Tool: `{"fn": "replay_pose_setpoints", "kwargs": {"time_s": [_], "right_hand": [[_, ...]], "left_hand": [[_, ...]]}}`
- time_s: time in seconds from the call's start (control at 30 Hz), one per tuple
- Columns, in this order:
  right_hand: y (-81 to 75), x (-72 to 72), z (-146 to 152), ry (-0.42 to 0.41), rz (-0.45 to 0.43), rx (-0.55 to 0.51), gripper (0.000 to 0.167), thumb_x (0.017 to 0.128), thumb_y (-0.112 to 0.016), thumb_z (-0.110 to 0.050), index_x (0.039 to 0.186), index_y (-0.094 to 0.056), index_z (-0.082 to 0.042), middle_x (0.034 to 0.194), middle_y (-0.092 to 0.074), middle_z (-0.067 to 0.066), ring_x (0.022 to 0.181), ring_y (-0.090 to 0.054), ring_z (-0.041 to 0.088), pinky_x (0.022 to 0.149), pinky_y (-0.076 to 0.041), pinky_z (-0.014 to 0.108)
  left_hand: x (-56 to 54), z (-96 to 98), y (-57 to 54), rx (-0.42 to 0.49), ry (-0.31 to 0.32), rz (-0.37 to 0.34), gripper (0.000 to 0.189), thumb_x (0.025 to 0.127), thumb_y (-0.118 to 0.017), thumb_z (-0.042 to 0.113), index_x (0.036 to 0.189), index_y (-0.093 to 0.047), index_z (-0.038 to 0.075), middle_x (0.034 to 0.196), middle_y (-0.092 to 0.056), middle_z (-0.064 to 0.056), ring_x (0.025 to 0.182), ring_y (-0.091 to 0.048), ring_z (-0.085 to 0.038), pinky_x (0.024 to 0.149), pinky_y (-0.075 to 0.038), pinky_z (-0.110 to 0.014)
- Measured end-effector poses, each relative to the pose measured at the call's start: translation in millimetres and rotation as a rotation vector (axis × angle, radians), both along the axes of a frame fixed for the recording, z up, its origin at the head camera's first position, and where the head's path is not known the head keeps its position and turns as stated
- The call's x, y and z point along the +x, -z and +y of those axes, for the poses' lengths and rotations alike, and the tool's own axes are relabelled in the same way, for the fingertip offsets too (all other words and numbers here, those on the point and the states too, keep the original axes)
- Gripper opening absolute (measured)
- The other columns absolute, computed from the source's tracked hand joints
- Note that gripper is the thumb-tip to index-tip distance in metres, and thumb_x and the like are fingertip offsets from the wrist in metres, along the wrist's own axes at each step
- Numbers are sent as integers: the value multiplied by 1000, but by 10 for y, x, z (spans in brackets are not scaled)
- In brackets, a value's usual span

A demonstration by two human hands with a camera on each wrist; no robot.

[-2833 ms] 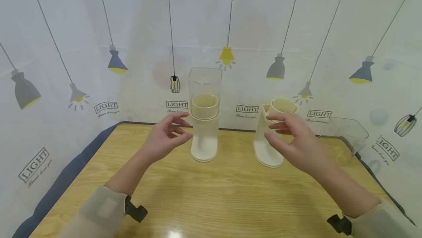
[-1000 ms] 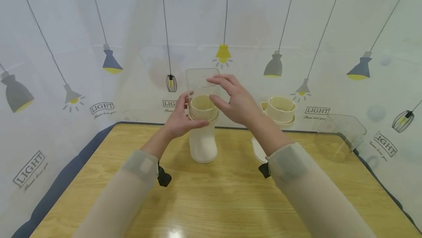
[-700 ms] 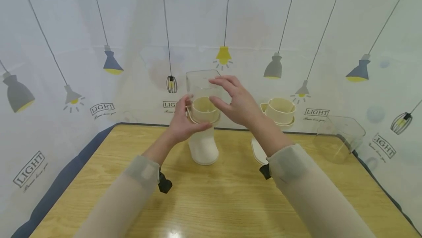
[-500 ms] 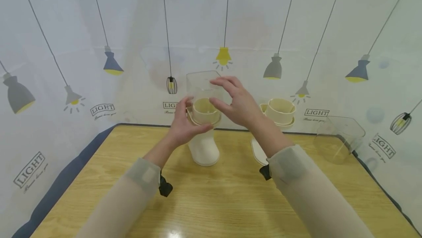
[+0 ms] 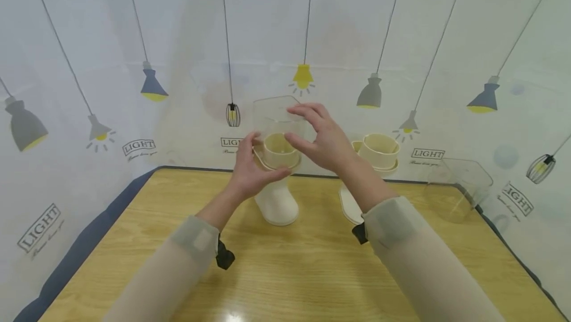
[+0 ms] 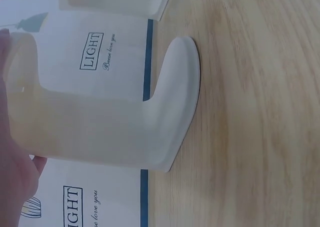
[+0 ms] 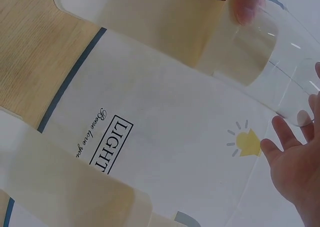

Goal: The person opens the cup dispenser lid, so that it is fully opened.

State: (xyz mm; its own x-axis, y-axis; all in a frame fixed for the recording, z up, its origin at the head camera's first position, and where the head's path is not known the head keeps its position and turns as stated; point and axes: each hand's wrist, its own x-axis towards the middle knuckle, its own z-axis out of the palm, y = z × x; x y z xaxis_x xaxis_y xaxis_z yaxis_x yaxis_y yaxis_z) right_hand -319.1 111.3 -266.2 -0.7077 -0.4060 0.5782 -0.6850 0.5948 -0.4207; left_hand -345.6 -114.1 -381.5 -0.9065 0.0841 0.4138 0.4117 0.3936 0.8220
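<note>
A cream plastic stand (image 5: 275, 203) with a foot-like base stands left of centre. A clear, open-topped container (image 5: 275, 109) rises from its collar, with a cream cup-like insert (image 5: 280, 151) visible inside. My left hand (image 5: 253, 169) grips the collar from the left, thumb across its front. In the left wrist view the stand's base (image 6: 180, 82) looks flat on the table. My right hand (image 5: 327, 141) is at the container's right side, fingers spread and lightly bent. A fingertip (image 7: 304, 118) appears against the clear wall in the right wrist view; the other contact is unclear.
A second cream stand (image 5: 379, 151) with a round collar stands to the right, partly behind my right forearm. Another clear container (image 5: 459, 188) sits at the table's back right. A lamp-print curtain (image 5: 187, 89) hangs behind the wooden table (image 5: 285, 267).
Both hands have come in to the left stand. It has turned a little, its front shifting right and nearer; the container's top has turned with it. Both hands have drifted slightly right.
</note>
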Motion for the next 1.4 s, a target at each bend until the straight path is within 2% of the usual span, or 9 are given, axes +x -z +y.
{"fn": "replay_pose_setpoints", "kwargs": {"time_s": [0.17,0.37,0.53,0.63,0.77,0.9,1.13,1.3,1.4], "right_hand": [[15,2,28,1,3,-49,60,98,-83,-27,153,-63,-15,157,-53,10,144,-55,30,122,-48,54],[33,27,-51,47,-60,-96,66,94,-88,-33,154,-64,-21,154,-49,10,139,-58,32,117,-51,55],[31,20,-133,91,-117,-218,64,90,-93,-39,145,-69,-20,147,-45,10,132,-54,31,110,-53,52],[60,11,-184,94,-150,-296,64,87,-94,-40,142,-70,-19,149,-42,9,134,-51,30,112,-52,52],[120,8,-265,82,-183,-356,70,86,-95,-40,144,-64,-17,159,-40,9,142,-51,34,119,-50,53],[148,8,-356,79,-211,-363,78,87,-95,-41,148,-54,-16,164,-47,11,147,-53,39,122,-48,53],[194,-15,-475,128,-217,-366,80,89,-93,-43,151,-49,-18,163,-53,10,139,-62,39,112,-56,54],[218,-18,-513,191,-166,-391,81,88,-90,-45,151,-48,-18,160,-56,7,136,-65,37,109,-58,54],[213,-24,-532,214,-163,-398,80,87,-90,-47,150,-49,-19,160,-58,4,134,-67,36,107,-58,54]], "left_hand": [[51,95,9,-7,-42,21,126,71,-103,49,167,-29,16,157,-42,-14,143,-44,-31,118,-46,-57],[121,169,44,-3,-107,33,125,70,-103,52,166,-30,19,155,-44,-11,141,-43,-29,115,-48,-57],[138,225,37,-24,-120,71,124,69,-103,52,164,-32,16,153,-46,-13,140,-45,-30,115,-47,-56],[154,251,34,-30,-126,76,123,68,-104,52,162,-33,15,151,-46,-14,139,-45,-30,115,-47,-56],[163,259,33,-1,-101,52,121,69,-104,49,159,-30,15,153,-44,-15,138,-48,-31,117,-48,-54],[161,241,28,43,-59,21,118,72,-103,46,156,-25,18,158,-43,-18,138,-55,-35,116,-51,-53],[156,201,15,59,-58,-33,126,69,-103,51,161,-22,21,163,-42,-20,134,-59,-38,112,-53,-56],[126,202,-9,21,-52,-24,128,69,-102,56,162,-22,20,161,-45,-23,136,-58,-39,111,-53,-58],[116,195,-13,10,-55,-30,129,68,-102,55,163,-22,20,160,-47,-22,137,-58,-38,111,-54,-58]]}}
